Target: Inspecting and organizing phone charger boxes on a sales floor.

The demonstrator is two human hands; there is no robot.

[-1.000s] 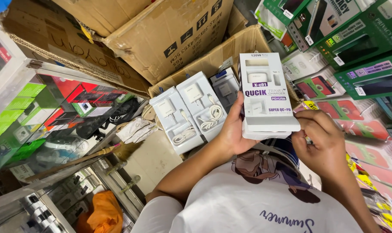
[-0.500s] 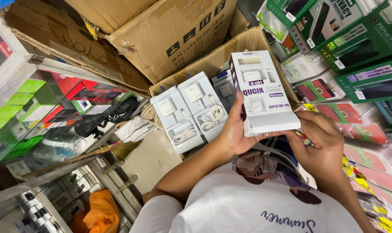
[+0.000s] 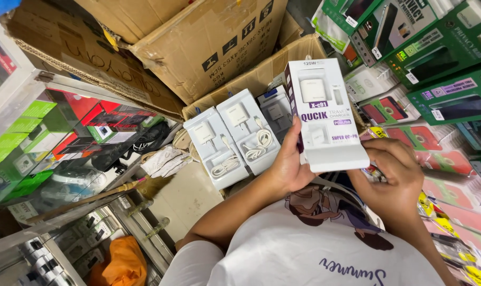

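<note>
White cardboard charger box with a clear window (image 3: 325,114) held up above the open brown carton (image 3: 282,63) of matching white charger packs (image 3: 232,137). Left hand (image 3: 288,161) clamped along its near long edge; right hand (image 3: 391,169) pinching the lower corner — fingertips only, mostly under the box. Likely risk: slipping from that light corner pinch and dropping onto the packs below, or tipping toward the green boxes (image 3: 436,58) shelved just beside.
</note>
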